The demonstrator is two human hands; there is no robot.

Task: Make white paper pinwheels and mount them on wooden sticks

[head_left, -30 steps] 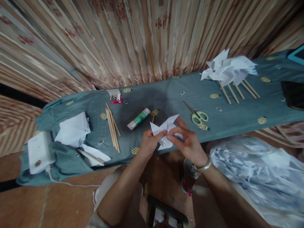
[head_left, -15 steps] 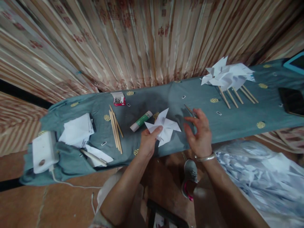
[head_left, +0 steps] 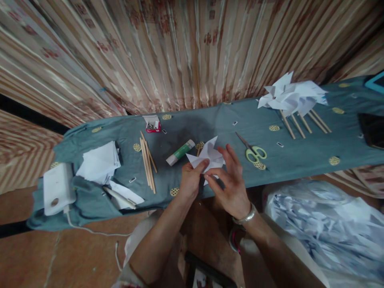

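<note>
My left hand (head_left: 191, 180) is closed on a white paper pinwheel (head_left: 209, 151), thumb on top near its middle. From the other side my right hand (head_left: 232, 186) reaches over the pinwheel, thumb and forefinger pinched at its lower edge beside the left thumb, the other fingers raised over a right-hand blade. Part of a wooden stick shows behind the pinwheel. Right of the hands lie scissors (head_left: 252, 153) with light green handles. A green and white glue stick (head_left: 180, 152) rests just left of the pinwheel.
Several loose wooden sticks (head_left: 147, 164), a small red box of metal pins (head_left: 153, 126) and stacked white paper (head_left: 100, 162) lie leftward, by a white corded device (head_left: 59, 190). Finished pinwheels (head_left: 292, 94) lie far right. A plastic bag of paper pieces (head_left: 327, 224) stands below the table's right edge.
My right hand has moved left from beside the scissors onto the pinwheel, and the scissors now lie uncovered on the cloth. My left hand still holds the pinwheel.
</note>
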